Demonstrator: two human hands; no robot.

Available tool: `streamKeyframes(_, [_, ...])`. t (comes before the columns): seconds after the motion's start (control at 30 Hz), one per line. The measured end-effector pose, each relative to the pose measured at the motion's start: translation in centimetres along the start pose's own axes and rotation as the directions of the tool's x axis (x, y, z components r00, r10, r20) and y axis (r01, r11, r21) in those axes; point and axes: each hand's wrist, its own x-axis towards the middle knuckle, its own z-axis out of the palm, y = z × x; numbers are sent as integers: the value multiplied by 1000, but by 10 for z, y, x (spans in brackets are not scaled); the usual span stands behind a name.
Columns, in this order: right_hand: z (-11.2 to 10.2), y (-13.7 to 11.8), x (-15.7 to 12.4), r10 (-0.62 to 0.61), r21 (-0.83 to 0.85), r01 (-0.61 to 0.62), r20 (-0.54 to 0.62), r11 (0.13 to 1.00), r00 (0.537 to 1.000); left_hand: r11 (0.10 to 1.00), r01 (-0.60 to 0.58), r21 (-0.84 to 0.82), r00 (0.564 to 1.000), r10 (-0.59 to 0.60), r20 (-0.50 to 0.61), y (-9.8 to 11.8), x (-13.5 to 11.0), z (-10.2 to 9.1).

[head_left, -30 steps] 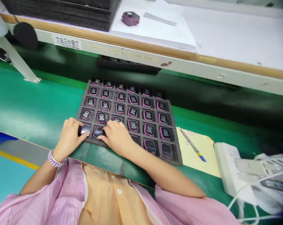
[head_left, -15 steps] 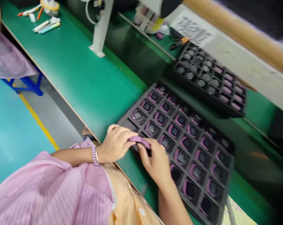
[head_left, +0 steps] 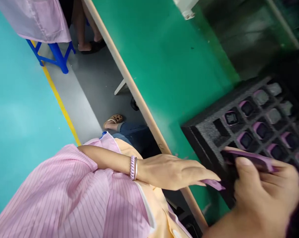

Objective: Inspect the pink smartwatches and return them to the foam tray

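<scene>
1. Since half a second ago our view has swung left; the foam tray (head_left: 204,132) now sits at frame right on the green desk (head_left: 169,62), and both hands have come off its near corner.
2. Right hand (head_left: 263,195) pinches a purple watch case (head_left: 251,158), thumb on top, just above the tray.
3. Left hand (head_left: 174,172) is flat, fingers together, tips on a purple strip (head_left: 215,184).
4. Case looks light, rigid, glossy, likely slippery and scratch-prone; we'd grip the side edges.
5. Long axis runs left-right, tilted slightly down to the right.
</scene>
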Motion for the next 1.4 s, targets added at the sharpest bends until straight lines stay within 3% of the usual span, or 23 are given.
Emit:
streamKeyframes(0.13, [12, 0, 2, 10, 212, 6, -73, 977, 997, 966, 163, -200, 986, -156, 52, 0, -6, -6])
streamKeyframes(0.33, [11, -10, 0, -23, 152, 25, -18, 988, 1000, 891, 267, -366, 958, -286, 4, -7, -12, -5])
streamKeyframes(0.43, [8, -13, -1, -39, 155, 37, 5, 987, 999, 896, 254, -364, 964, -266, 20, -4, -9, -5])
streamKeyframes(0.6, [1, -4, 4, -78, 210, 61, 76, 976, 994, 917, 128, -378, 991, -133, 13, 18, 11, -22])
streamKeyframes(0.7, [-4, -1, 5, -86, 275, 43, 149, 961, 985, 929, 103, -356, 993, -118, -22, 31, 33, -35])
streamKeyframes(0.8, [-11, -1, 13, -83, 444, -9, 187, 896, 979, 953, 66, -297, 996, -83, -46, 39, 66, -46])
streamKeyframes(0.93, [-36, -1, 35, 38, 648, -263, 340, 715, 940, 975, 14, -222, 998, -25, -49, 56, 123, -52])
streamKeyframes(1.07, [-76, -3, 56, -29, 769, -383, 461, 512, 887, 992, -28, -124, 998, 20, -65, 83, 176, -53])
streamKeyframes(1.2, [-105, -5, 76, -102, 810, -325, 423, 489, 901, 999, -30, 11, 991, 31, -128, 100, 214, -50])
streamKeyframes(1.33, [-120, -5, 91, -143, 834, -177, 290, 522, 946, 991, -53, 126, 977, 77, -199, 105, 238, -44])
streamKeyframes(1.4, [-126, -6, 95, -148, 859, -127, 228, 496, 962, 988, -75, 137, 971, 103, -216, 107, 248, -41])
